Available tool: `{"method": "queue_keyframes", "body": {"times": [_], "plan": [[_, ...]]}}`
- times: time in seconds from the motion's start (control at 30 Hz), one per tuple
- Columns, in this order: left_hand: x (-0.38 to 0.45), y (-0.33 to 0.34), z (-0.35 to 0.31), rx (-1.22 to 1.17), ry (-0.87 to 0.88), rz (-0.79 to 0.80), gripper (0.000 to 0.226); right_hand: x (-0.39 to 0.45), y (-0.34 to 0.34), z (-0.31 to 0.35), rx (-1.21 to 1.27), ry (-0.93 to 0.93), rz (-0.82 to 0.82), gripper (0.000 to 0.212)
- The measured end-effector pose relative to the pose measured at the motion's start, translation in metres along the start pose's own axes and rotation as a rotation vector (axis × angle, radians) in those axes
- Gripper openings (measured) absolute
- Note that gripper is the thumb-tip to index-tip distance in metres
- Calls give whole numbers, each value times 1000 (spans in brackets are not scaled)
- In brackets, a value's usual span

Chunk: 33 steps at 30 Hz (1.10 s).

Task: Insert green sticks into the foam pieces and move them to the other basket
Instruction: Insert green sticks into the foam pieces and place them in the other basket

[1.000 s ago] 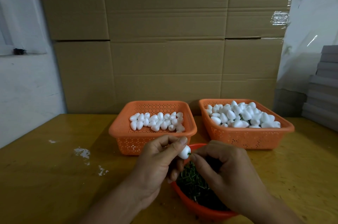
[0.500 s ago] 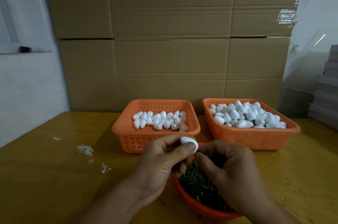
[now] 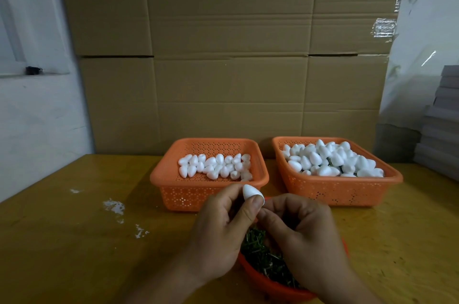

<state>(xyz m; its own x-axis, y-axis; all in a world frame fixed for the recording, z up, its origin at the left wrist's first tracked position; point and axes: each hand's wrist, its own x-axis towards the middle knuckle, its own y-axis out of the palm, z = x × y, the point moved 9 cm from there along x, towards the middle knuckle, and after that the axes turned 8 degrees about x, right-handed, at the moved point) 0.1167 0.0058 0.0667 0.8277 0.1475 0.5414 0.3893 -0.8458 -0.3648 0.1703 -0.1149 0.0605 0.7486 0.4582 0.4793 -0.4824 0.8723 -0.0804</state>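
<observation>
Surface (image 3: 74, 241): yellow-brown wood, with white flecks (image 3: 114, 205) at 9 o'clock from the hands.

Left basket (image 3: 173, 180): orange, perforated walls, at 12 o'clock from the hands. Holds one shallow layer of white foam pieces (image 3: 216, 165), egg-shaped, lying loose toward its near side.

Right basket (image 3: 342, 190): same make, just beside the left basket at 1 o'clock from the hands, with a gap between them. Holds a heaped pile of foam pieces (image 3: 332, 159); dark green bits show between some of them.

Red bowl (image 3: 268, 283): round, at 6 o'clock in the view, near edge of the surface, largely covered by both hands. Holds a mass of short green sticks (image 3: 258, 251).

Left hand (image 3: 221, 231): above the bowl's left rim. Thumb and fingers (image 3: 250, 211) pinch one foam egg (image 3: 250, 193), pointed end tilted toward 11 o'clock, held clear of both baskets in front of the left basket's near wall.

Right hand (image 3: 303, 236): above the bowl, back facing up, fingers curled inward with thumb and forefinger tips meeting just below the foam egg, touching the left thumb. Whether a stick sits in that pinch cannot be told; the fingertips hide it.

Backdrop: flat cardboard sheets (image 3: 223, 55) standing behind the baskets at 12 o'clock; white wall (image 3: 37, 117) at 9 o'clock; grey stacked boards (image 3: 442, 117) at 3 o'clock.
</observation>
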Motion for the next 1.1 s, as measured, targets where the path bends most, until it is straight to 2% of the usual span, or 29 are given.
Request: {"method": "queue_keyframes", "body": {"times": [0.13,0.43,0.57,0.73,0.9,1.1], "plan": [[-2,2,-2,48,15,-9,31,1,5,-2,96,68,62,14],[-2,9,6,-73,-68,34,39,5,5,6,150,91,112,14],[-2,8,10,-76,-76,53,35,17,-18,0,167,136,-53,14],[-4,10,10,-47,-71,55,31,42,-66,-12,56,153,-266,15],[-3,11,12,-54,-83,54,32,73,-132,-29,-224,150,-525,10],[-2,10,13,-48,-94,38,26,108,-183,-43,-532,254,-627,18]]}}
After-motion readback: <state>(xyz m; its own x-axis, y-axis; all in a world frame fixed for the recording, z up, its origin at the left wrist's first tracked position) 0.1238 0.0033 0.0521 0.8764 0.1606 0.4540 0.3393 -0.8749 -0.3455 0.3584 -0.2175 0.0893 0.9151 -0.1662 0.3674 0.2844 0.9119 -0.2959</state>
